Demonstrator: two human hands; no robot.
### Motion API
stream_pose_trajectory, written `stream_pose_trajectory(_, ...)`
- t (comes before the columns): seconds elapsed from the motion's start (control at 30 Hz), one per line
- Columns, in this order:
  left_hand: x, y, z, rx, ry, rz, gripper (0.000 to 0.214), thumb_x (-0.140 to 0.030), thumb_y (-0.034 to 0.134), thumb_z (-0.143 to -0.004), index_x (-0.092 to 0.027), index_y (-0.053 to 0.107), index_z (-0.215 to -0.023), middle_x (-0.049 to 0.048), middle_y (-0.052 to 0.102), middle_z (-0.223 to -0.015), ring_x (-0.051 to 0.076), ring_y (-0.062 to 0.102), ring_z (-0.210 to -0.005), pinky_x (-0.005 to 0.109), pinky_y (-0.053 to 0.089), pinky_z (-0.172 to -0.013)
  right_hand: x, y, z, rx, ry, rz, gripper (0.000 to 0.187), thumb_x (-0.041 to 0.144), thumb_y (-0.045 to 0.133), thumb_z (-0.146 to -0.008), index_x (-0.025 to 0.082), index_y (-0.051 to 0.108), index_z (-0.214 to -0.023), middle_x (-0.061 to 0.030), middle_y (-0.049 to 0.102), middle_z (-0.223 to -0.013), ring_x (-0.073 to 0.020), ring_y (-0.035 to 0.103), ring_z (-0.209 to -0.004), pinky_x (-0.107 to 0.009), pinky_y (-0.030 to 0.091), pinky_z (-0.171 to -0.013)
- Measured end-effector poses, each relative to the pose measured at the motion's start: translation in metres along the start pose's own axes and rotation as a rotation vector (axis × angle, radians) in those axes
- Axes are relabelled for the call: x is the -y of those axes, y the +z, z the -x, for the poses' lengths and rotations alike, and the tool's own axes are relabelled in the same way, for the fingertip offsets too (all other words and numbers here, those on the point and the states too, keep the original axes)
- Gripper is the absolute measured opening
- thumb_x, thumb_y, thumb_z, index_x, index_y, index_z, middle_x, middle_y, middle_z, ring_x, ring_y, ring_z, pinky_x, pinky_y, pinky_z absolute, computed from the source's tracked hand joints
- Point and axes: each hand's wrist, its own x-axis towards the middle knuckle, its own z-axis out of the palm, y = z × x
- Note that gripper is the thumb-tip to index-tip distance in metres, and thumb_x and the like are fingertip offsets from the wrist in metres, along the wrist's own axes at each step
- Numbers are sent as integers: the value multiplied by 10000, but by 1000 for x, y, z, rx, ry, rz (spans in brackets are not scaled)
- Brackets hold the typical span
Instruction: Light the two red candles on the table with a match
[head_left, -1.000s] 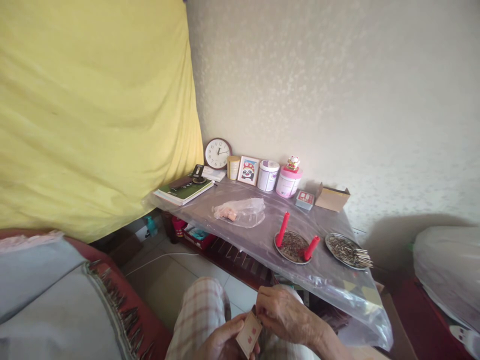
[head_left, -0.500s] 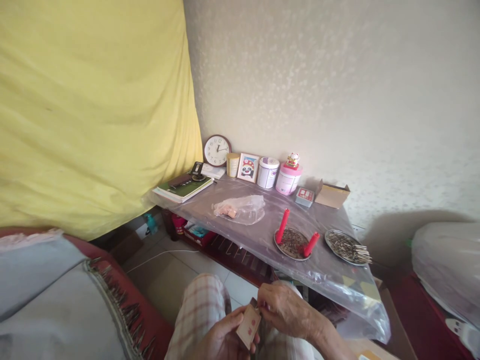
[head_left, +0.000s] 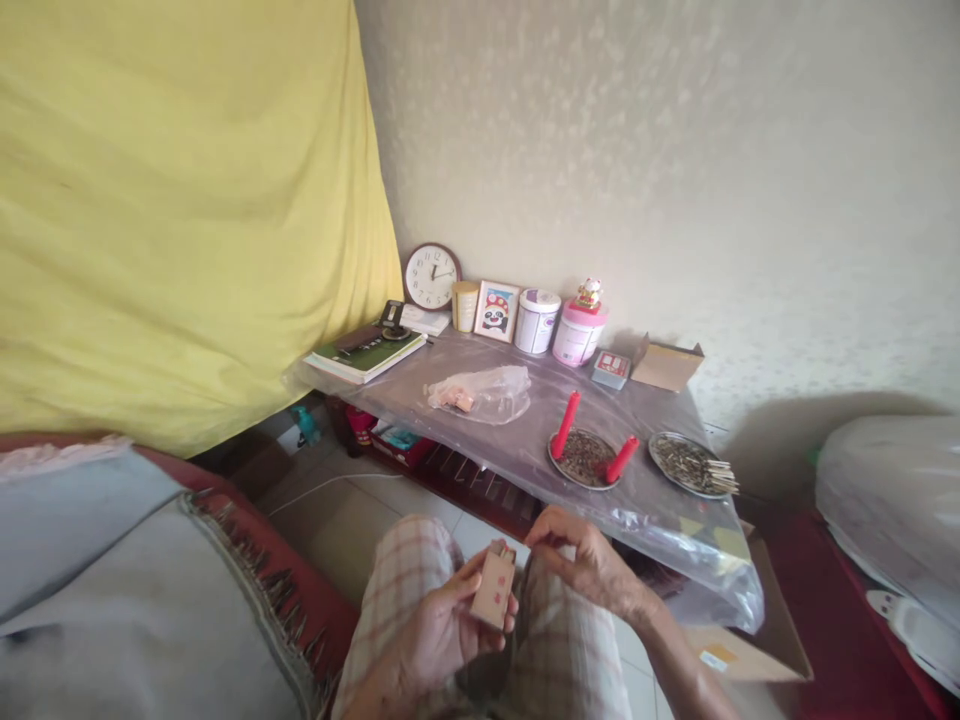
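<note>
Over my lap, my left hand (head_left: 450, 625) is closed around a small cardboard matchbox (head_left: 493, 592) with red printing. The box is tilted up, its upper end partly slid out, and match ends show there. Just right of it, apart from the box, my right hand (head_left: 581, 560) is pinched. A thin matchstick seems to be between its fingertips, barely visible. On the low table ahead, two red candles (head_left: 568, 425) lean in a round dish (head_left: 587, 483) of dark burnt bits. Another metal dish (head_left: 675, 470) beside it holds similar bits and several pale sticks.
Clear plastic covers the table (head_left: 510, 470). A crumpled plastic bag (head_left: 495, 395) lies mid-table. Along the wall stand a clock (head_left: 433, 277), a panda picture (head_left: 496, 311), tins (head_left: 537, 322) and an open carton (head_left: 667, 366). Books (head_left: 367, 355) lie left; a cardboard box (head_left: 757, 645) sits below right.
My right hand has drawn away from the matchbox end, up and to the right, still pinched. My left hand has turned the box more upright. The view has tilted slightly down.
</note>
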Motion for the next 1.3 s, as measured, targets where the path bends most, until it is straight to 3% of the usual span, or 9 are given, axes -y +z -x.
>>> stream_pose_trajectory(0.1, -7, 6, 3, 45, 46, -41, 489, -291, 690, -852, -235, 531, -1311, 116, 792, -922, 237, 724, -822, 293, 503, -676, -1, -4, 1, -153, 6, -57, 135, 260, 569, -909, 190, 681, -880, -46, 667, -843, -169, 643, -750, -280, 518, -683)
stream_pose_trajectory(0.2, -11, 11, 4, 45, 56, -64, 482, -260, 646, -888, -254, 489, -1344, 109, 780, -951, 239, 720, -868, 299, 510, -707, 1, -7, 4, -207, -46, 5, 134, 241, 556, -924, 194, 671, -874, -39, 649, -840, -155, 633, -725, -266, 510, -656)
stream_pose_trajectory(0.5, -10, 16, 3, 41, 66, -74, 484, -254, 667, -884, -258, 511, -1343, 116, 774, -987, 245, 720, -908, 314, 514, -724, 21, -4, 4, -104, -245, 307, 178, 81, 486, -930, 179, 634, -925, -63, 635, -909, -164, 634, -793, -276, 520, -719)
stream_pose_trajectory(0.77, -2, 9, -4, 56, 45, -89, 513, -330, 765, -813, -275, 578, -1287, 104, 791, -926, 247, 732, -870, 302, 509, -688, 26, 1, 3, 43, -284, 481, 212, 90, 434, -955, 174, 625, -917, -74, 611, -905, -187, 612, -808, -292, 506, -703)
stream_pose_trajectory(1.1, 3, 10, -4, 45, 27, -87, 681, -400, 793, -778, -263, 514, -1385, 107, 797, -913, 243, 734, -837, 301, 487, -679, 24, 3, 4, 119, -152, 201, 160, 159, 524, -971, 214, 669, -934, -20, 647, -934, -125, 636, -805, -225, 499, -727)
stream_pose_trajectory(1.2, 6, 3, -9, 8, 19, -101, 774, -422, 804, -767, -253, 460, -1439, 123, 796, -914, 260, 735, -837, 307, 477, -666, 19, 7, 4, 73, -131, 115, 163, 233, 552, -984, 225, 696, -909, -17, 654, -909, -126, 652, -791, -227, 504, -719)
stream_pose_trajectory(1.3, 10, -5, -13, 2, 21, -81, 736, -431, 810, -761, -271, 499, -1408, 120, 792, -902, 270, 735, -824, 319, 471, -657, 10, 14, 5, -49, -83, -40, 184, 320, 571, -982, 236, 701, -883, -24, 661, -922, -132, 665, -766, -236, 523, -692)
